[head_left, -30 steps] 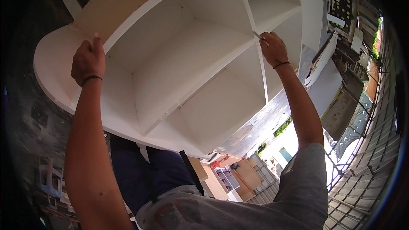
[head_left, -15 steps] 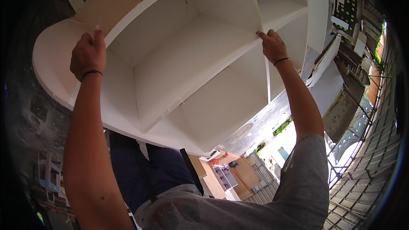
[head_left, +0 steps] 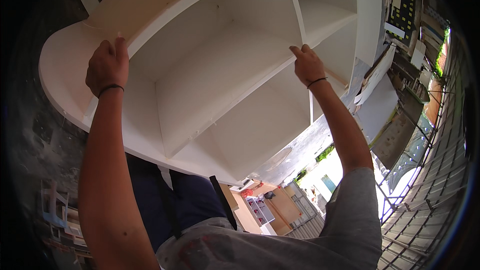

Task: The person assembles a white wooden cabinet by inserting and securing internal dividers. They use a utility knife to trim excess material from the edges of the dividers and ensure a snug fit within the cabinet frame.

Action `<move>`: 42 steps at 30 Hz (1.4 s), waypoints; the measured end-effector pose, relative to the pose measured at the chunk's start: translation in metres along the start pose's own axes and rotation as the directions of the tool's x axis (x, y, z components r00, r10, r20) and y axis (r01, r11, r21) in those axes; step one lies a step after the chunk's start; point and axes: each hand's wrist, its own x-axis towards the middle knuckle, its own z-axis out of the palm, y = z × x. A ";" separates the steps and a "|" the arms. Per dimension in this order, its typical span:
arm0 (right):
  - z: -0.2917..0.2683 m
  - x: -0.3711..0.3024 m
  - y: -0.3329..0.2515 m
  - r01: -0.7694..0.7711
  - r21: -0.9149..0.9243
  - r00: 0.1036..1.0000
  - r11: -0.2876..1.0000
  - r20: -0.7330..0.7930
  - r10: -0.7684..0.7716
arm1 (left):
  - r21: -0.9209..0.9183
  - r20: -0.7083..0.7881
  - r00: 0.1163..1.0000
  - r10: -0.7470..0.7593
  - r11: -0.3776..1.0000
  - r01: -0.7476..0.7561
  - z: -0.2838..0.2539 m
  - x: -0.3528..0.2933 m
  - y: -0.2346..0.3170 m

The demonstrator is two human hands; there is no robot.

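A large white shelf unit, divided into several compartments by panels, fills the upper middle of the view, its lower edge close to my legs. At its left side my left hand is closed around a panel edge, thumb pointing up. My right hand grips the front edge of the long dividing shelf, near where it meets a crossing divider. The fingertips of both hands are partly hidden behind the panels. A rounded white end panel sticks out beyond my left hand.
Stacked boards and offcuts lie along the right, beside a corrugated wall. A pale plastic stool stands at the lower left. Behind me are wooden cabinets and a grey box with compartments.
My right hand has slid a little left and down along the shelf edge. The left hand keeps its hold, and the view has shifted slightly.
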 end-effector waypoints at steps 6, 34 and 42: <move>-0.014 0.024 0.035 0.193 -0.330 0.977 0.924 0.154 -0.149 | -0.012 -0.025 1.000 0.010 1.000 -0.010 0.000 0.001 -0.003; 0.014 0.007 -0.023 0.099 -0.146 0.992 0.984 0.097 -0.086 | 0.022 -0.016 1.000 0.011 1.000 -0.011 0.001 0.004 -0.004; 0.016 -0.061 -0.147 0.238 0.265 0.964 0.934 0.056 -0.261 | -0.006 0.004 1.000 -0.001 1.000 0.001 0.001 0.003 -0.005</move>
